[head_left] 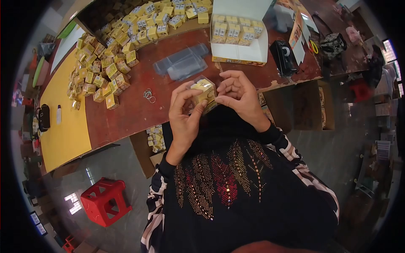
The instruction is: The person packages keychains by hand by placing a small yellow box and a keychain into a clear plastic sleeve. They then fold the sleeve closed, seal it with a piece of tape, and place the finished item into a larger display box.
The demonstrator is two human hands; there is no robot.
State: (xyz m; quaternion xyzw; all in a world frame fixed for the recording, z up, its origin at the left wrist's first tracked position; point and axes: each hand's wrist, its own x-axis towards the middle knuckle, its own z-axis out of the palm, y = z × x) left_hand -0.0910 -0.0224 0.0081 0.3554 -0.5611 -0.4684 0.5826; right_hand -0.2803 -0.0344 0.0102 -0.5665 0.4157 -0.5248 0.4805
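A small clear plastic box (205,89) with yellow contents is in my left hand (185,107), above the table's front edge. The left thumb presses on its near side, and the fingers wrap over its far side. My right hand (241,98) is at the right end of the box, its fingers bent and apart. The right thumb tip is at the box's edge; whether it touches is hard to see. Flat clear plastic sleeves (183,63) lie on the table just beyond my hands. A few metal rings (149,95) lie to the left.
Many small yellow boxes (105,74) are piled at the left and back. An open white display carton (242,52) holds rows of them. A black case (283,58) stands at the right. Below are a cardboard box (143,154) and a red stool (104,202).
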